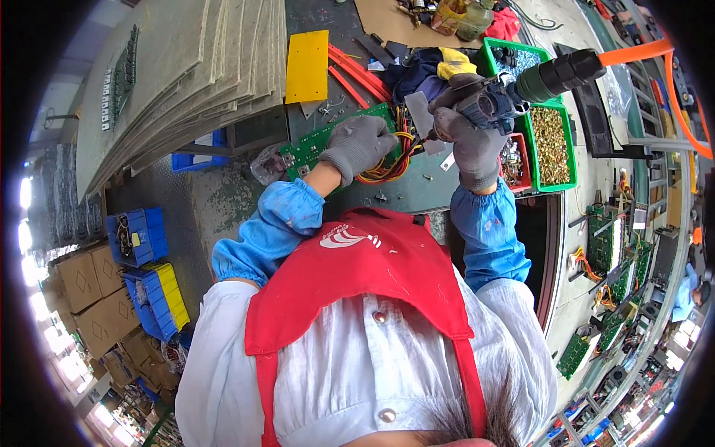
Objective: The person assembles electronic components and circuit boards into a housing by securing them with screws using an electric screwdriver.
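My left hand (360,147), in a grey glove, presses down on a long green circuit board (304,151) with its fingers curled at the board's right part. A bundle of yellow, red and black wires (403,153) lies beside its fingertips and loops below them. My right hand (473,145), also gloved, is wrapped round a pistol-shaped power screwdriver (488,106); an orange hose (637,52) runs from its black end. The tool's front end points left toward the wires. Whether its tip touches anything I cannot tell. A small metal plate (447,162) lies below the tool.
Right of my right hand stand a green bin of brass-coloured screws (550,145), a red bin of metal parts (514,160) and a green bin of silvery pieces (521,58). Red strips (357,74) and a yellow plate (307,65) lie behind the board. Stacked grey sheets (186,74) rise at left.
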Motion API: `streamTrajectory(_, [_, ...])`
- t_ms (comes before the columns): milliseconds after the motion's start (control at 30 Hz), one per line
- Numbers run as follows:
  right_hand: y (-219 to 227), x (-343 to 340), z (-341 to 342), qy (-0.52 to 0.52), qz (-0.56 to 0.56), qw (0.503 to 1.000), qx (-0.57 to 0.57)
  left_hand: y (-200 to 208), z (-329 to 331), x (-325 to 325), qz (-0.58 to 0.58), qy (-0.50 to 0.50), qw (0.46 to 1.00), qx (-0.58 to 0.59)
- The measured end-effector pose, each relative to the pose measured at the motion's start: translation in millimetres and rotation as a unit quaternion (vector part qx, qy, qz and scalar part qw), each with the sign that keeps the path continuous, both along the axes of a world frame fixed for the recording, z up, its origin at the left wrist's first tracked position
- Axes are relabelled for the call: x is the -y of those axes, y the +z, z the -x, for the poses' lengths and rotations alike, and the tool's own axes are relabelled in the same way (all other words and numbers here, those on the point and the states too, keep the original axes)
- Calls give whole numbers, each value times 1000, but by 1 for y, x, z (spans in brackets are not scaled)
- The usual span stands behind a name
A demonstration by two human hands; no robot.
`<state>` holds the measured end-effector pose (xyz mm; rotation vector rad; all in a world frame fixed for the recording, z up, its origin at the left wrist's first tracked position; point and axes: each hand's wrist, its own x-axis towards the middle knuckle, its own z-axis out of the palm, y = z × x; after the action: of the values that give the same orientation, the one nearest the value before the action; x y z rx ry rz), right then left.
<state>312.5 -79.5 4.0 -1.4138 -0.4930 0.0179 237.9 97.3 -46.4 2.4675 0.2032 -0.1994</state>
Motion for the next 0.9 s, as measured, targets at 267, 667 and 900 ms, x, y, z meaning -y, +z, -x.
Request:
streamTrajectory(267, [15, 0, -3, 118, -11, 988, -100, 3, 0, 1, -6, 5, 1000, -3])
streamTrajectory(667, [-4, -5, 15, 108, 98, 985, 90, -6, 3, 6, 44, -61, 997, -36])
streamTrajectory(900, [-8, -6, 24, 71, 94, 991, 61, 9, 15, 39, -123, -106, 986, -50])
